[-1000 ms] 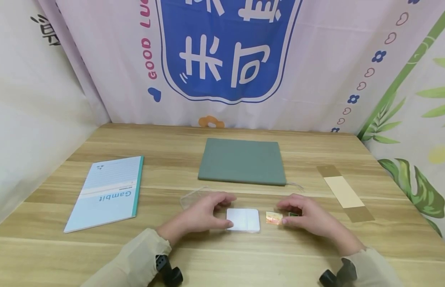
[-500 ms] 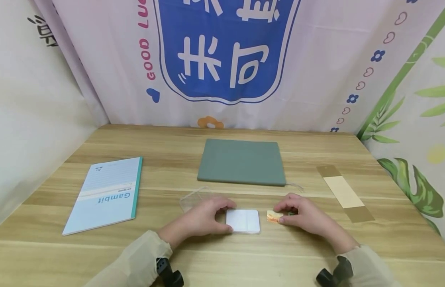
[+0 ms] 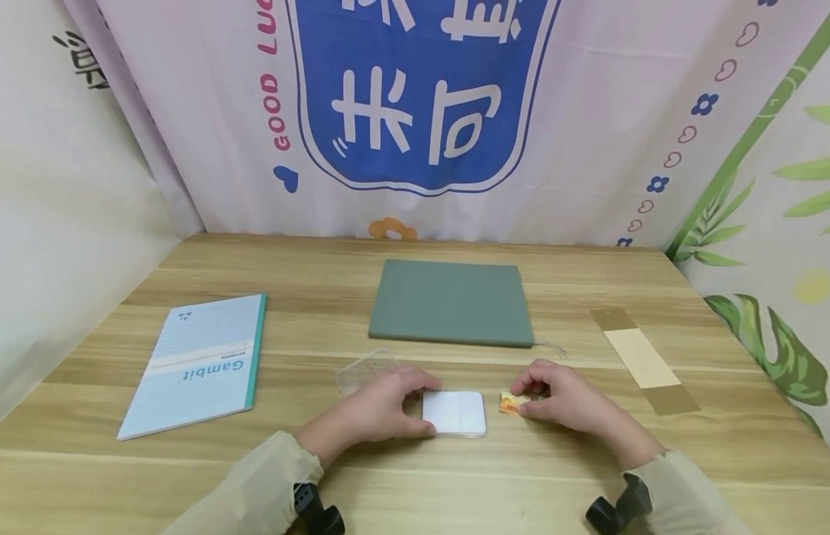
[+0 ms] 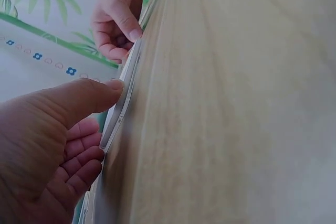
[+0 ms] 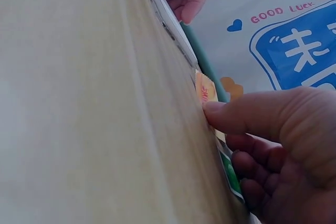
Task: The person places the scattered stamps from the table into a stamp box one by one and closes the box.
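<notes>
In the head view my left hand (image 3: 391,407) holds the left end of a small white rounded-corner case (image 3: 454,413) with a clear rim. Its thumb lies at the near edge, its fingers at the far edge. Just right of the case, my right hand (image 3: 567,400) pinches a small orange-yellow packet (image 3: 512,403) between thumb and fingers. Red lettering and a serrated end show on that packet (image 5: 205,88) in the right wrist view. A green packet (image 5: 231,176) lies under the curled right fingers there, mostly hidden from the head view.
A clear plastic lid (image 3: 361,371) lies partly behind the left hand. Further back is a dark green notebook (image 3: 451,302). A pale blue notebook (image 3: 194,364) lies at left, and a tan-and-cream strip (image 3: 642,358) at right. Printed cloth (image 3: 588,148) hangs behind the table.
My right hand has shifted slightly left, and its thumb now covers more of the orange packet. Less of the green packet shows. The left hand stays almost still at the white case.
</notes>
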A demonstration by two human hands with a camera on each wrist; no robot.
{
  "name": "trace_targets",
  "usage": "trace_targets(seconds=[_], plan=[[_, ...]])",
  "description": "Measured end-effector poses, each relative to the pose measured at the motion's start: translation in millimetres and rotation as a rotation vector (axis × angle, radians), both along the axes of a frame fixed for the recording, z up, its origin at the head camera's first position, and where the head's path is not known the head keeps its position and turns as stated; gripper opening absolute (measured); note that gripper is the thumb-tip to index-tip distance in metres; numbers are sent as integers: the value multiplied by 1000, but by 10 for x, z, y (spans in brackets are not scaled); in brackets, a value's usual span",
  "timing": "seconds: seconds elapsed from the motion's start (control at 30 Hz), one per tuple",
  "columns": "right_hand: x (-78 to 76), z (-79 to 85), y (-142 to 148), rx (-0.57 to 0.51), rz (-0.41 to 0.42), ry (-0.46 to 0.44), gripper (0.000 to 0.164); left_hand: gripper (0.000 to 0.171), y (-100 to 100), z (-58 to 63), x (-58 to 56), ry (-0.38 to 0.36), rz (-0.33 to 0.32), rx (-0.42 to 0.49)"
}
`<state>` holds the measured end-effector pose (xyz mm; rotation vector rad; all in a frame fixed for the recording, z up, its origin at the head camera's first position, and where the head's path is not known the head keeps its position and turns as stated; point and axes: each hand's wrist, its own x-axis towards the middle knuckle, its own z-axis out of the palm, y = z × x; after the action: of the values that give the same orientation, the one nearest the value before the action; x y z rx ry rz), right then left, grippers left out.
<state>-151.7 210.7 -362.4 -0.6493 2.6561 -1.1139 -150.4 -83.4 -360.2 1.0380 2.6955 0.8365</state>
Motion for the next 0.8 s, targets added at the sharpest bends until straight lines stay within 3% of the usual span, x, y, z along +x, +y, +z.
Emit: trace_targets(seconds=[0.4, 0.8], plan=[[8, 14, -50, -70, -19, -57, 18, 46, -12, -33, 30, 36, 9, 13], [-4, 73, -82, -182, -138, -94, 9, 46, -16, -66, 50, -9, 52, 70]])
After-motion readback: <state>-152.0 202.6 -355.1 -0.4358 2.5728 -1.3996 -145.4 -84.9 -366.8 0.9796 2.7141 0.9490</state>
